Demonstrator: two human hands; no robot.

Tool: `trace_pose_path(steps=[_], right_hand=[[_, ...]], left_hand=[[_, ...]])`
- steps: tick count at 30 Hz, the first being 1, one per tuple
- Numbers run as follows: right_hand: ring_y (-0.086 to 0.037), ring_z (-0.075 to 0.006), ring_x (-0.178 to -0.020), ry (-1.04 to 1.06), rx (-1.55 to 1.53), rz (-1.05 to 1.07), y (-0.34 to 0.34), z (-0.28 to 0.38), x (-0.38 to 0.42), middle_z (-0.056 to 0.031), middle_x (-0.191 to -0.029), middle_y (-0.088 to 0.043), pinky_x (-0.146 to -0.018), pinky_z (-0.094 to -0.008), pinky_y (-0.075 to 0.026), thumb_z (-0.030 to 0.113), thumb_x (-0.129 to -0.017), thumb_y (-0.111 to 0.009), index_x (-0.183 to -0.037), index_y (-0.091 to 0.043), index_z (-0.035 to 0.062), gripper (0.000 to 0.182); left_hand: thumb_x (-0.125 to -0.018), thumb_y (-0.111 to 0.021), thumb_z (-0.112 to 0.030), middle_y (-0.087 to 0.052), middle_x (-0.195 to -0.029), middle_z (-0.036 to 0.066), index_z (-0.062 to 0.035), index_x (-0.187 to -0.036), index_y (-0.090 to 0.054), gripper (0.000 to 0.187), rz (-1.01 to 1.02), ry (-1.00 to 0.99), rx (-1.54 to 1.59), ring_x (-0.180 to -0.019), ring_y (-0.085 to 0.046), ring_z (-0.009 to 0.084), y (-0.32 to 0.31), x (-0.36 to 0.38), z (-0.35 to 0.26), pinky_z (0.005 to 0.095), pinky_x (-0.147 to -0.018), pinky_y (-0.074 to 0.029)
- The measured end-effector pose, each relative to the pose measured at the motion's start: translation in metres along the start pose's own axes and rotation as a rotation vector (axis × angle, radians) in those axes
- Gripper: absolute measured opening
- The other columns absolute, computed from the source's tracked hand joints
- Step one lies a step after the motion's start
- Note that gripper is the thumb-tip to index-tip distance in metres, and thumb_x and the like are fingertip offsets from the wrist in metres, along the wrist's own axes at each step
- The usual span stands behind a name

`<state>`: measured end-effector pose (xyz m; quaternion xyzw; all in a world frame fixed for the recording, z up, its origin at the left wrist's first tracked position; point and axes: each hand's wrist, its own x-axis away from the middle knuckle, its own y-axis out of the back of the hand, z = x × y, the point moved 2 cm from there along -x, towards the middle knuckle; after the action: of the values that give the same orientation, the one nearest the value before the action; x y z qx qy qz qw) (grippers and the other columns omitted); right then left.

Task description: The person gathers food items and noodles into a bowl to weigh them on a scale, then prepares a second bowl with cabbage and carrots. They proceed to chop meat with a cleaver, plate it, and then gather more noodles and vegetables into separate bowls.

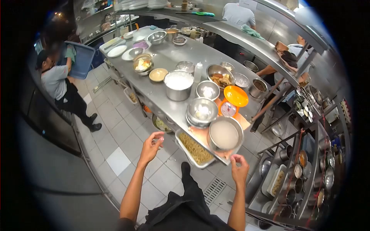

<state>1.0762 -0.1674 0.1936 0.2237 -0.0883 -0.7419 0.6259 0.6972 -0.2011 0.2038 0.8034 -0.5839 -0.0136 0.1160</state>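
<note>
Pot (239, 129) of cloudy liquid sits at the near corner of the steel table (165, 54), w/ orange scale (236, 97) & stacked metal bowls (192, 120) nr it. R hand (239, 166) is just by that corner, L hand (153, 144) left of noodle tub (203, 166). Both look empty, fingers bent a bit; can't tell if R hand touches table.

No text legible from where I stand. Round white dial (228, 109) of the bright-orange plastic kitchen scale (236, 96): faint markings, too small to read. White rectangular paper sheet (248, 4), far side: any print unreadable.
</note>
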Motion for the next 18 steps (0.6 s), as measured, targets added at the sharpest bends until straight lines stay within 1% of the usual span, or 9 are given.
trace_pose_path(steps=[5,6,7,8,12,14,15,17,18], right_hand=[[-0.064,-0.0149,-0.077,0.065,0.034,-0.171,-0.048,0.014,-0.139,-0.0087,-0.081,-0.069,-0.076,-0.0305,-0.050,0.012,-0.085,-0.068,-0.088,-0.068,-0.0001,0.012],[-0.060,-0.0100,-0.077,0.083,0.054,-0.177,-0.055,0.022,-0.164,-0.0043,-0.080,-0.068,-0.075,-0.0261,-0.048,0.012,-0.087,-0.068,-0.089,-0.067,-0.0007,0.013],[-0.060,-0.0100,-0.077,0.053,0.056,-0.186,-0.064,0.034,-0.181,-0.0043,-0.080,-0.068,-0.075,-0.0261,-0.048,0.012,-0.087,-0.068,-0.089,-0.067,-0.0007,0.013],[-0.062,-0.0130,-0.077,0.006,0.010,-0.189,-0.073,0.048,-0.201,-0.0067,-0.080,-0.068,-0.076,-0.0282,-0.049,0.012,-0.086,-0.069,-0.089,-0.067,-0.0008,0.013],[-0.066,-0.0178,-0.079,0.027,0.037,-0.161,-0.113,0.073,-0.250,-0.0106,-0.082,-0.070,-0.077,-0.0299,-0.050,0.011,-0.085,-0.069,-0.089,-0.068,-0.0012,0.013],[-0.067,-0.0188,-0.080,0.056,0.071,-0.126,-0.133,0.090,-0.261,-0.0111,-0.083,-0.070,-0.076,-0.0300,-0.050,0.009,-0.084,-0.070,-0.089,-0.068,-0.0009,0.012],[-0.067,-0.0188,-0.080,0.039,0.085,-0.130,-0.140,0.096,-0.263,-0.0111,-0.083,-0.070,-0.076,-0.0300,-0.050,0.009,-0.084,-0.070,-0.089,-0.068,-0.0009,0.012],[-0.067,-0.0193,-0.078,-0.035,0.169,-0.184,-0.153,0.107,-0.263,-0.0113,-0.083,-0.070,-0.074,-0.0300,-0.050,0.008,-0.083,-0.071,-0.088,-0.068,-0.0009,0.011],[-0.067,-0.0182,-0.077,-0.063,0.218,-0.227,-0.160,0.113,-0.261,-0.0107,-0.081,-0.070,-0.073,-0.0296,-0.050,0.008,-0.083,-0.071,-0.087,-0.067,-0.0019,0.011]], left_hand=[[-0.092,-0.062,-0.018,-0.063,-0.102,0.008,-0.0094,-0.120,-0.058,0.030,0.118,-0.091,0.035,-0.080,-0.064,0.0134,-0.052,-0.192,-0.027,0.0275,-0.068,-0.051],[-0.092,-0.062,-0.018,-0.063,-0.105,0.010,-0.0079,-0.122,-0.057,0.032,0.147,-0.094,0.045,-0.084,-0.064,0.0144,-0.070,-0.230,-0.034,0.0280,-0.072,-0.052],[-0.092,-0.062,-0.020,-0.062,-0.107,0.012,-0.0057,-0.124,-0.054,0.036,0.211,-0.148,0.125,-0.092,-0.063,0.0155,-0.090,-0.266,-0.040,0.0290,-0.079,-0.050],[-0.092,-0.063,-0.024,-0.062,-0.110,0.013,-0.0027,-0.127,-0.051,0.043,0.270,-0.130,0.132,-0.101,-0.060,0.0171,-0.107,-0.299,-0.048,0.0298,-0.088,-0.048],[-0.088,-0.063,-0.042,-0.059,-0.120,0.020,0.0075,-0.135,-0.042,0.072,0.241,0.073,0.009,-0.116,-0.054,0.0240,-0.179,-0.423,-0.069,0.0345,-0.097,-0.042],[-0.085,-0.065,-0.044,-0.055,-0.126,0.025,0.0128,-0.134,-0.040,0.078,0.223,0.169,-0.089,-0.120,-0.051,0.0294,-0.214,-0.481,-0.050,0.0370,-0.099,-0.042],[-0.085,-0.065,-0.044,-0.055,-0.126,0.025,0.0128,-0.134,-0.040,0.078,0.241,0.182,-0.089,-0.120,-0.051,0.0294,-0.225,-0.505,-0.041,0.0370,-0.099,-0.042],[-0.085,-0.064,-0.037,-0.054,-0.125,0.027,0.0156,-0.133,-0.037,0.076,0.520,0.300,-0.010,-0.105,-0.061,0.0341,-0.249,-0.539,-0.020,0.0400,-0.087,-0.051],[-0.085,-0.064,-0.037,-0.054,-0.125,0.027,0.0156,-0.133,-0.037,0.076,0.544,0.319,-0.012,-0.105,-0.061,0.0341,-0.258,-0.555,-0.008,0.0400,-0.087,-0.051]])
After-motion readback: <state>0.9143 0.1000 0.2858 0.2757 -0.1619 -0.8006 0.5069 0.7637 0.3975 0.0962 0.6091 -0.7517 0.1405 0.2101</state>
